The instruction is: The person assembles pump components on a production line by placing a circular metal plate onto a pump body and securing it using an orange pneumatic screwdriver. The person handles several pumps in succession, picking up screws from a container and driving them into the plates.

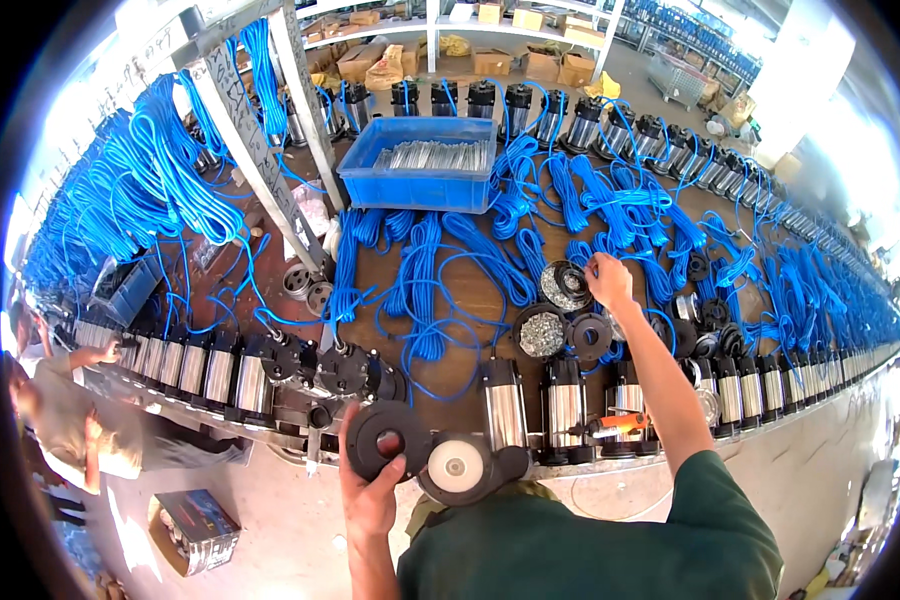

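My left hand (371, 497) grips a black round cover (368, 447) with a hole through its middle. Right beside the cover is a pump end with a white round disc (456, 466) set in a black housing. My right hand (610, 281) reaches out to a black round dish (553, 292) of small metal parts, fingers pinched at its rim. Whatever those fingertips may hold is too small to make out. A second dish of small silvery parts (542, 335) stands just nearer, with a black ring-shaped part (590, 338) next to it.
Steel pump bodies (563, 400) line the bench's near edge, with an orange power tool (618, 425) among them. Coiled blue cables (427, 290) cover the bench. A blue crate (415, 188) holds thin metal rods. Another person (120, 430) is at the left; a box (195, 535) sits on the floor.
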Available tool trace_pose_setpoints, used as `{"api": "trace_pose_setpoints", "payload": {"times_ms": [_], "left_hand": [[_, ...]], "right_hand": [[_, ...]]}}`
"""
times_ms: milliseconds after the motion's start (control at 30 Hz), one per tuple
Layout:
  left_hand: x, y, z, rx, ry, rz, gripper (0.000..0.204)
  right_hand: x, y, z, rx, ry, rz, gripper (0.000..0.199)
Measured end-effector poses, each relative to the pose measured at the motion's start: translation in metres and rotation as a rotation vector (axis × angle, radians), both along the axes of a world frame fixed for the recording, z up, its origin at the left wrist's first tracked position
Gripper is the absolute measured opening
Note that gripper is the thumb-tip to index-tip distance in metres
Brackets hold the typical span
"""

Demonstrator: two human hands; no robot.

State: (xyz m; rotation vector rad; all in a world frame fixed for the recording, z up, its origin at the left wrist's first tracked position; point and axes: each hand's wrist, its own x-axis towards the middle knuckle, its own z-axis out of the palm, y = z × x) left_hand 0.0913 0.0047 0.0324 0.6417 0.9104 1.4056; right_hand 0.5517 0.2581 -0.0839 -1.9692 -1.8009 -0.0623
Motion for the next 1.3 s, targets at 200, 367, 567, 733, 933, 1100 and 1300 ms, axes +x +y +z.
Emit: {"api": "trace_pose_setpoints", "payload": {"times_ms": [200, 367, 567, 733, 933, 1100, 1300], "left_hand": [[0.013, 0.019, 0.002, 0.093, 0.11, -0.057, 0.079], [0.035, 0.031, 0.001, -0.048, -0.287, -0.258, 0.045], [0.048, 0.031, 0.007, 0.01, -0.331, -0.451, 0.047], [0.041, 0.029, 0.005, 0.032, -0.212, -0.556, 0.06], [0.04, 0.025, -0.003, 0.083, -0.091, -0.549, 0.067], [0.036, 0.02, -0.014, 0.111, -0.062, -0.385, 0.066], [0.049, 0.015, -0.025, 0.093, -0.112, -0.117, 0.067]], "right_hand": [[-0.084, -0.063, 0.126, -0.097, 0.505, 0.275, 0.011], [-0.188, -0.164, 0.21, -0.477, 0.881, 0.7, 0.015], [-0.221, -0.167, 0.181, 0.003, 0.588, 0.853, 0.01], [-0.226, -0.17, 0.178, -0.033, 0.54, 0.832, 0.012], [-0.207, -0.17, 0.149, 0.064, 0.452, 0.842, 0.02], [-0.221, -0.206, 0.126, 0.072, 0.63, 0.547, 0.024], [-0.269, -0.255, 0.108, -0.122, 1.095, 0.147, 0.018]]}}
